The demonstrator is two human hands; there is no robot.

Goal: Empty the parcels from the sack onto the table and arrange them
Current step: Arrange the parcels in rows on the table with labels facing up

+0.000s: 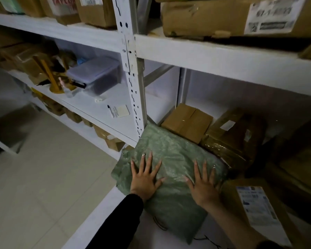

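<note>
Green woven sack [169, 159] sits on white shelf surface [101, 209], part hanging over front edge. Left hand [144, 178] and right hand [203, 187] flat on top, fingers splayed, gripping nothing. Risk: push hard, sack slides off edge – or shoves taped cardboard box [187, 123] behind.

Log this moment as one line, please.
left hand, right hand: flat, fingers spread | on green woven plastic sack | sack on white shelf, beside brown cardboard boxes
</note>
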